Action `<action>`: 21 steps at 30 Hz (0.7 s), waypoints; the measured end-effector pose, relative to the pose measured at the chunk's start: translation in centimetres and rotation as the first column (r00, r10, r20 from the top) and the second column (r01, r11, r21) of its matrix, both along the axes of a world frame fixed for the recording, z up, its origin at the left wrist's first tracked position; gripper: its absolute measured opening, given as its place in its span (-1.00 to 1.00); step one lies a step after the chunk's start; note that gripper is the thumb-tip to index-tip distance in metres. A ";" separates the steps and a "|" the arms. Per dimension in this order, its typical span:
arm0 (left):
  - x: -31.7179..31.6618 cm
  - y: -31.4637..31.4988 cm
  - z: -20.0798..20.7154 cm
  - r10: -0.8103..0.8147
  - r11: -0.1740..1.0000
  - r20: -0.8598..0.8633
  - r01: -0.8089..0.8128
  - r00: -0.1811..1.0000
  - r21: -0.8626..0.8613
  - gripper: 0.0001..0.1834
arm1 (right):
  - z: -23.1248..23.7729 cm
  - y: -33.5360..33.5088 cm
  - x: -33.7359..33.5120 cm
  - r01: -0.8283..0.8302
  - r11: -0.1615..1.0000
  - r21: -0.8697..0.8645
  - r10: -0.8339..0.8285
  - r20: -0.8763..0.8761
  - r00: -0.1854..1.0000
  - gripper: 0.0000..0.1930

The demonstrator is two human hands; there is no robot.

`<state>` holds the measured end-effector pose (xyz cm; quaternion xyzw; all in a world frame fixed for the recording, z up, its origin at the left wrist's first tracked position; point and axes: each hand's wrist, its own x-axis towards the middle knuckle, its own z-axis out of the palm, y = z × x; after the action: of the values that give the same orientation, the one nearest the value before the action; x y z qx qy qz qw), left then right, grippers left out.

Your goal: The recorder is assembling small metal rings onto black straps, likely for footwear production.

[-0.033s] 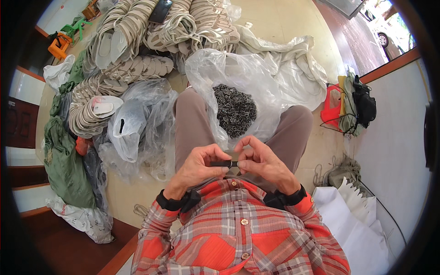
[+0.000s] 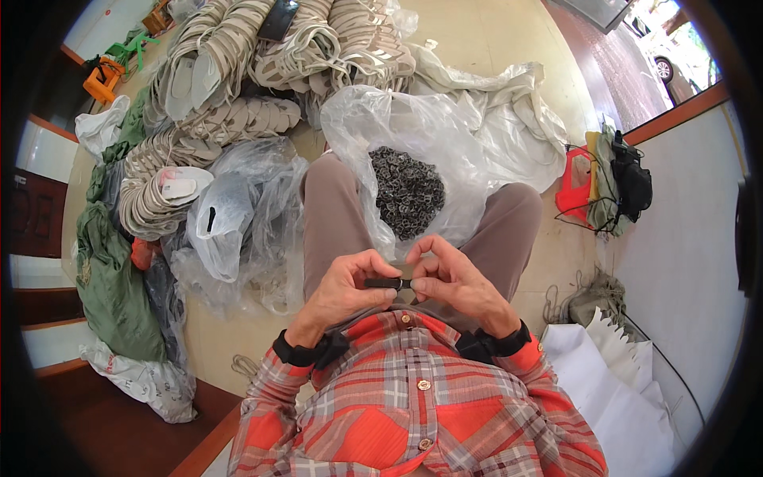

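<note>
Above my lap, a short black strap (image 2: 384, 283) runs between my two hands. My left hand (image 2: 343, 285) is closed, with thumb and fingers gripping the strap's left part. My right hand (image 2: 451, 280) pinches its right end between thumb and a finger; the forefinger arches above. A small ring-like piece seems to sit on the strap near the right fingertips, too small to make out surely. Just beyond my hands, between my knees, many small black buckles (image 2: 407, 191) lie heaped in an open clear plastic bag (image 2: 469, 171).
Bundles of beige strappy shoe uppers (image 2: 159, 195) are piled at the far left, with a phone (image 2: 278, 19) on top. Crumpled plastic bags (image 2: 226, 215) lie left of my knee. A red stool (image 2: 574, 184) stands right; white sheets (image 2: 596, 397) lie at lower right.
</note>
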<state>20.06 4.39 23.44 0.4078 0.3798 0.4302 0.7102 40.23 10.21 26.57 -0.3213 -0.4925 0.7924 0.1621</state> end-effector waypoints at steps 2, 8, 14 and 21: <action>0.6 0.0 -0.2 0.056 0.996 -0.011 -0.055 0.998 0.075 -0.80 | -0.2 0.0 -0.2 0.001 1.000 0.024 -0.001 0.000 1.000 -0.71; 1.2 -0.3 -1.2 0.159 0.985 0.009 -0.159 0.987 0.073 -0.76 | -1.0 -0.3 -1.1 0.035 0.793 0.609 -0.168 0.163 0.972 -0.75; 2.2 -0.1 -1.5 0.382 0.918 -0.121 -0.360 0.916 0.167 -0.76 | -0.3 -1.1 -2.8 -0.026 0.291 0.956 -0.303 0.118 0.946 -0.71; 2.9 -0.2 -1.1 0.413 0.900 -0.154 -0.376 0.898 0.221 -0.75 | -0.9 -0.8 -2.9 -0.110 0.115 0.987 -0.299 0.140 0.944 -0.81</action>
<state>22.97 4.20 22.38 0.4270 0.4814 0.5565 0.5255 37.30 9.39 25.64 -0.2816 -0.8887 0.1927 0.3063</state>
